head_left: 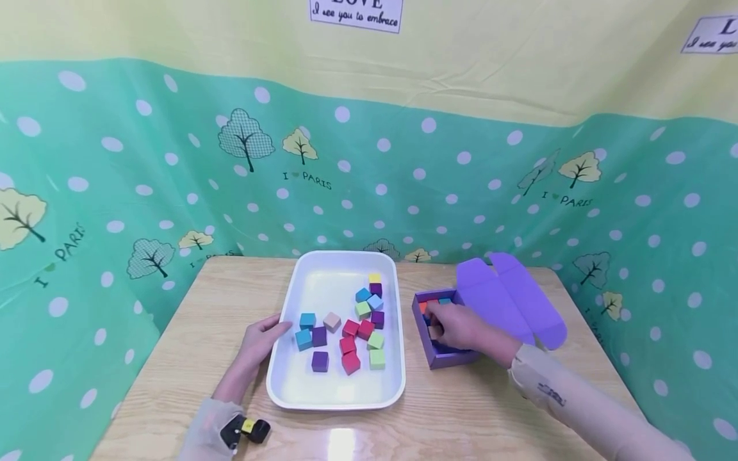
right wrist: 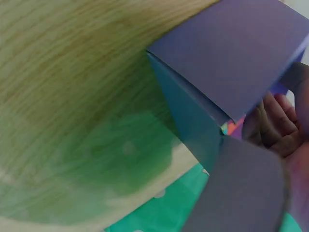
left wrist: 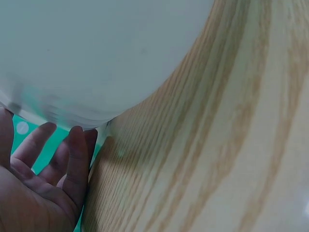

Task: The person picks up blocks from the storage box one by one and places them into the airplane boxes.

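Observation:
My left hand holds the left rim of a white tray, thumb over the edge. In the left wrist view, the fingers bend up against the tray's outer side. Loose cubes lie in the tray: red cubes, dark purple cubes, blue cubes, green cubes, a pale pink cube and a yellow cube. My right hand reaches down into an open purple box, fingers curled among cubes. Its fingertips are hidden, so I cannot tell whether they pinch one.
The box's lid lies folded back to the right, under the right forearm. Box and tray stand apart on a wooden table. A patterned green and yellow curtain hangs behind the table and along its sides.

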Motion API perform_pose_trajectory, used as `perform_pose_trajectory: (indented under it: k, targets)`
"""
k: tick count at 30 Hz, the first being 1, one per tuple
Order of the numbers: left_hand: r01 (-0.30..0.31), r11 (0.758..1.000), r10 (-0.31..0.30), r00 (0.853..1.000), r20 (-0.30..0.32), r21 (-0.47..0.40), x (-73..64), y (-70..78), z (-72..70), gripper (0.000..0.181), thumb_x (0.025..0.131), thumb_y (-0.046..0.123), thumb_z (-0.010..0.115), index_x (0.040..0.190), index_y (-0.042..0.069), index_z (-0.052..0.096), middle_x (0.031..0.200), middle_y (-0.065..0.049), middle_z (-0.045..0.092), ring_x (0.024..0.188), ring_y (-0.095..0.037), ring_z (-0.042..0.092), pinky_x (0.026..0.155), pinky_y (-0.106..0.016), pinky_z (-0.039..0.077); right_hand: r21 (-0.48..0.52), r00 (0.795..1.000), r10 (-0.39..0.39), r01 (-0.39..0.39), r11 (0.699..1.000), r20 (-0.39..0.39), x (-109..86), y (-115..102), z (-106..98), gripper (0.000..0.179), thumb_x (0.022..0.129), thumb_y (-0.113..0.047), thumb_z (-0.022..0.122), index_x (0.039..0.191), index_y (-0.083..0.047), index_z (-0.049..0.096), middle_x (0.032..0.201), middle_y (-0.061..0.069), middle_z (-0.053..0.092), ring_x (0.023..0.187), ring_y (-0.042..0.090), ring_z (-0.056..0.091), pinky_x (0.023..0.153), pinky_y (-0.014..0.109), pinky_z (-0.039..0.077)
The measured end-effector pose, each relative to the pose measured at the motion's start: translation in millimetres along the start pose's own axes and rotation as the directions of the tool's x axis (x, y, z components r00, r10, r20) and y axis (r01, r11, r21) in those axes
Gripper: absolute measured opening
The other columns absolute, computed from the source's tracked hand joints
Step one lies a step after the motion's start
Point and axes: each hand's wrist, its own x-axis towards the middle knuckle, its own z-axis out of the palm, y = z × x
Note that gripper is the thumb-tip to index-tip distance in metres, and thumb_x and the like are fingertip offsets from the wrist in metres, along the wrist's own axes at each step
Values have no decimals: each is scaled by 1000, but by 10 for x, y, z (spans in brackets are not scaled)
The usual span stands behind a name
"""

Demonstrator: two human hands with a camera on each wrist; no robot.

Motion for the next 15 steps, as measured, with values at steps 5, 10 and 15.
perform_pose_trajectory:
  k: [5, 10, 15]
  targets:
    - [1, 1000, -1, 1000, -1, -5, 9, -2, -1, 67, 87, 44, 69, 139, 6, 52, 136, -21, 53, 113, -30, 60, 85, -32, 55, -2, 1000, -5, 5, 1000, -1, 3, 4, 37, 26, 78, -8, 75, 91, -18, 54, 71, -7, 53, 61, 8, 49, 52, 23, 43]
    - [3, 1000, -3, 1000, -2, -9, 11, -6, 5, 68, 87, 45, 70, 139, 6, 52, 136, -21, 53, 114, -30, 60, 85, -32, 55, -83, 995, 96, -94, 992, 20, 0, 5, -12, 26, 79, -25, 81, 77, -20, 56, 62, -9, 51, 55, 8, 48, 50, 24, 41]
    - [-3, 1000, 3, 1000, 0, -10, 12, -8, 8, 69, 87, 45, 70, 139, 5, 51, 137, -22, 52, 114, -31, 59, 86, -32, 55, -167, 981, 175, -160, 973, 79, -21, 22, -65, 24, 81, -33, 79, 65, -23, 63, 59, -12, 54, 55, 8, 50, 55, 28, 47]
